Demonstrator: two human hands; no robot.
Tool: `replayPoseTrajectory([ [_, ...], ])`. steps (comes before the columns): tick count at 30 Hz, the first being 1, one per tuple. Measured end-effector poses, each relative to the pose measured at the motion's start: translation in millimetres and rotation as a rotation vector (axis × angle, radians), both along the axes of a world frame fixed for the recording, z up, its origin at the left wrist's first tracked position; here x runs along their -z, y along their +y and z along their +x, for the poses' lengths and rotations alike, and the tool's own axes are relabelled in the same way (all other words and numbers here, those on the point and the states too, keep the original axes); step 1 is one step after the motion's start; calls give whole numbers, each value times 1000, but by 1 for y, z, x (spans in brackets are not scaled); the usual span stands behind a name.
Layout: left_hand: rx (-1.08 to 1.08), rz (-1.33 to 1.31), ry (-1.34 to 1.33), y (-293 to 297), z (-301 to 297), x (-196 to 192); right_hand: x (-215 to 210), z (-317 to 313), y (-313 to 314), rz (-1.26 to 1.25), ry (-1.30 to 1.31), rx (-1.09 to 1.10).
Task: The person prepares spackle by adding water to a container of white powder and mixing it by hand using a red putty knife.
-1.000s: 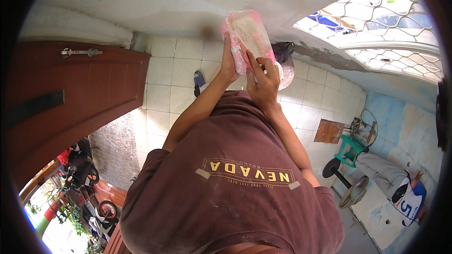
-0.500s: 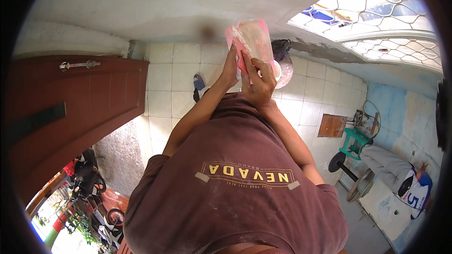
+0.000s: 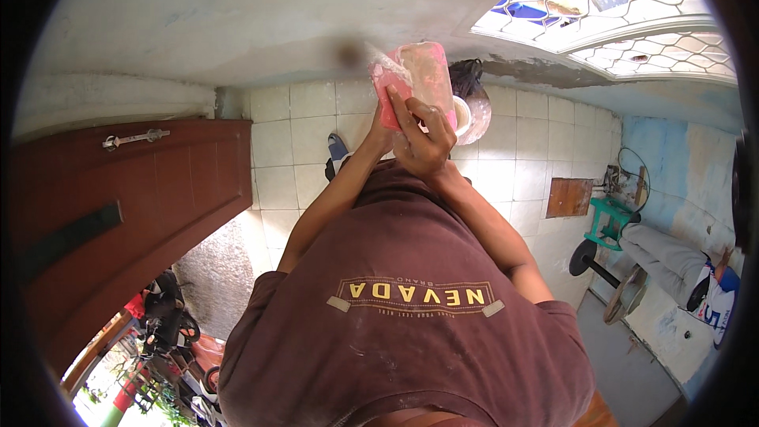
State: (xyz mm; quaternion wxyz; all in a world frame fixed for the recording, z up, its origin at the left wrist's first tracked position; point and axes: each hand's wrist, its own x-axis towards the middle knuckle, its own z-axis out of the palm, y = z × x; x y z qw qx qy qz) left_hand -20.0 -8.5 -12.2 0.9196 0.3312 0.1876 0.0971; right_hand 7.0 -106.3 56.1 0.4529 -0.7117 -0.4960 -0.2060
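Observation:
A red-pink flat plastic scraper [image 3: 385, 93] with white paste along its upper edge is pinched in the fingers of my right hand [image 3: 427, 138]. Right beside it stands a rectangular pink-edged plastic piece [image 3: 429, 71], smeared with pale paste. My left hand [image 3: 380, 137] is closed at the lower side of these two pieces, its fingers mostly hidden behind them. It seems to support the pink-edged piece. Both hands are held out in front of my body, close to a pale, patchy wall [image 3: 277, 16].
A pale container [image 3: 477, 120] and a black plastic bag [image 3: 465, 77] are beyond my hands on the tiled floor [image 3: 273, 146]. A brown door [image 3: 158, 174] stands left, a grilled window [image 3: 601, 8] upper right. At right are a green stool [image 3: 607, 221] and a person in grey trousers [image 3: 660, 257].
The red-pink scraper has turned its face into view and shifted left and slightly down. The pink-edged piece has dropped a little, and my left hand has moved lower.

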Motion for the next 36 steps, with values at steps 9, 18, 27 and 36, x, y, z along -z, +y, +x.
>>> replayPoseTrajectory([
  [9,16,-49,44,-6,2,1,-9,3,-5,29,-31,5],
  [18,16,-245,-45,6,-7,19,-16,67,-39,144,822,123],
  [27,52,-236,-60,3,-12,20,-6,90,-49,183,1255,-105],
  [36,104,-170,-66,2,-17,14,-6,102,-36,239,1173,-20],
])
